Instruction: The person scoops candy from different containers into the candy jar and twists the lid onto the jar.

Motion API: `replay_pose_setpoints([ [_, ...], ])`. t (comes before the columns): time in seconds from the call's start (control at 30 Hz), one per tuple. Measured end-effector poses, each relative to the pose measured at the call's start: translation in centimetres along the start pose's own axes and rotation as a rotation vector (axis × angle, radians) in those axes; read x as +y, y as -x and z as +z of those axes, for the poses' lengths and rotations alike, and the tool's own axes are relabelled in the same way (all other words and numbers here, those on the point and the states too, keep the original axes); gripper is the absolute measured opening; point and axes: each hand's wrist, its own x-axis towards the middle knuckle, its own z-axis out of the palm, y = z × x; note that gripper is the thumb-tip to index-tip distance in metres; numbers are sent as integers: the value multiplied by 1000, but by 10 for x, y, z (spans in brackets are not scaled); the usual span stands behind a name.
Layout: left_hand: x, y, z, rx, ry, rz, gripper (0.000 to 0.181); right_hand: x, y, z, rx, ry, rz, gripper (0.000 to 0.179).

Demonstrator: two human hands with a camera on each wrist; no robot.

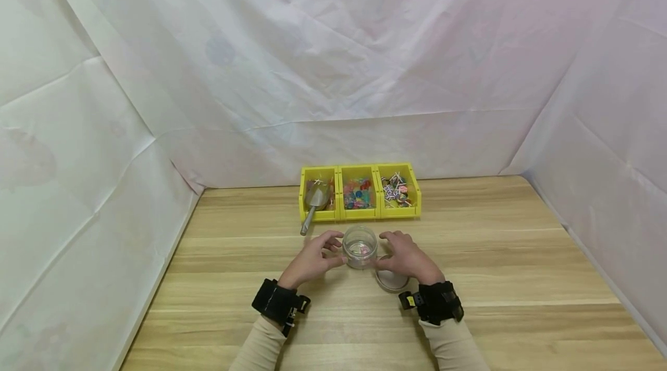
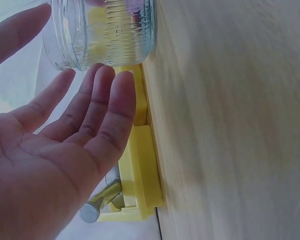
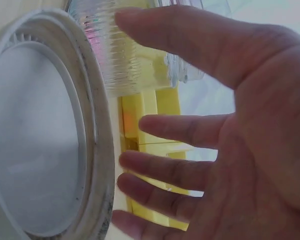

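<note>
A clear glass jar (image 1: 359,256) with ribbed sides stands upright on the table, a small pink piece showing inside it. To its left is my left hand (image 1: 315,258), thumb and fingers spread loosely, with the fingertips close to the glass (image 2: 132,35). On the other side my right hand (image 1: 410,256) is spread as well, its thumb overlapping the jar in the right wrist view. Neither hand holds anything. A round lid (image 3: 35,140) lies with its inner side up, partly under the right hand as the head view shows it.
Behind the jar, three joined yellow bins (image 1: 359,216) stand near the white cloth wall (image 1: 333,70). A metal scoop (image 1: 316,197) leans in the left bin, handle over the front. Colourful wrapped sweets (image 1: 358,193) fill the middle bin; lollipops (image 1: 396,190) lie in the right one.
</note>
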Motion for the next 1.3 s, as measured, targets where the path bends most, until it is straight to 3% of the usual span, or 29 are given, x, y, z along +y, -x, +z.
replay_pose_setpoints([
  [0.2, -2, -1, 1, 3, -7, 9, 52, -3, 4, -2, -13, 52, 51, 62],
  [0.57, -5, -2, 3, 1, 22, 11, 56, -12, 9, 0, -59, 128, 165, 64],
  [1.3, -5, -2, 4, 3, 19, -9, 57, -17, 12, 6, -45, 164, 186, 62],
])
